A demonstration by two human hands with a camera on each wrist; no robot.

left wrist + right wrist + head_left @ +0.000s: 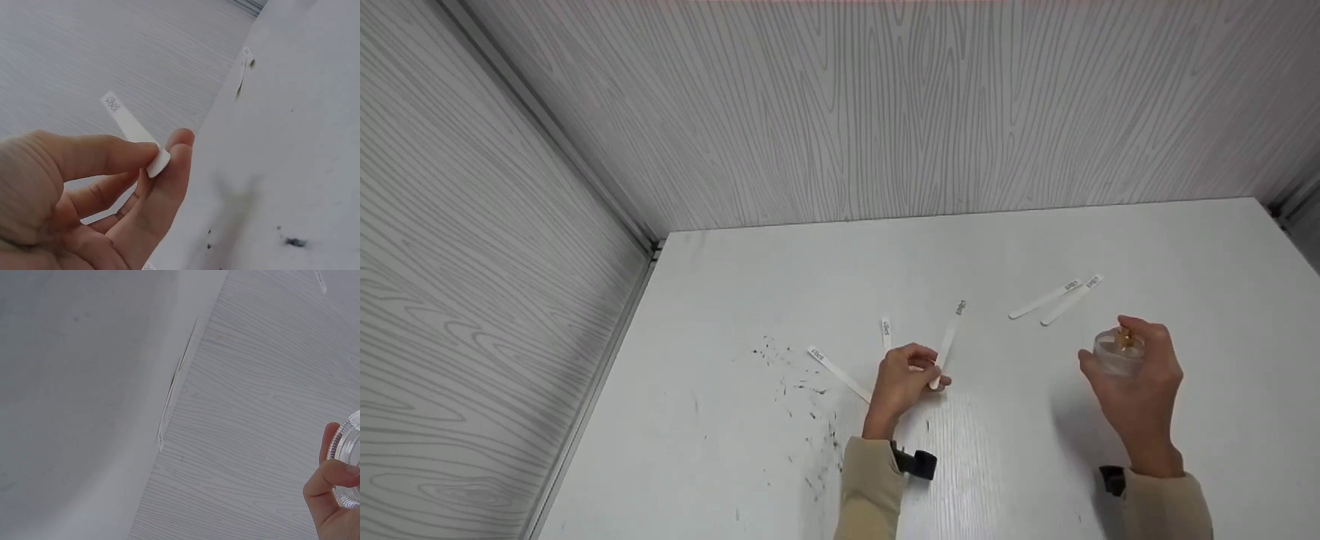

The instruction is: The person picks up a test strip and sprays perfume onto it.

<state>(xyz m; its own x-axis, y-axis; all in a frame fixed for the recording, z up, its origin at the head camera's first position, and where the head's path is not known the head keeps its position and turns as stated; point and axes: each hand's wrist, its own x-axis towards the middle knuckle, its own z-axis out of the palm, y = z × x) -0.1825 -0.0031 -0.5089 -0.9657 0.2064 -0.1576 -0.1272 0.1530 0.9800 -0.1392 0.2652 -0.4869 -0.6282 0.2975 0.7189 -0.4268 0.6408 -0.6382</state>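
My left hand [901,382] pinches a white perfume test strip [950,341] by its rounded end, between thumb and fingers. In the left wrist view the lettered end of that strip [121,115] points up and away from the hand. To the right, my right hand [1144,401] grips a clear glass perfume bottle [1111,361] above the table, a finger on its gold spray top [1124,337]. Only part of the ribbed bottle [344,453] shows at the right edge of the right wrist view.
Beside the left hand lie two more test strips, one slanted [840,373] and one partly hidden [886,330]. Farther back on the right, two strips [1069,304] lie close together. Dark marks [814,415] speckle the white table [697,300]. Wood-grain panels [840,112] stand behind and at the left.
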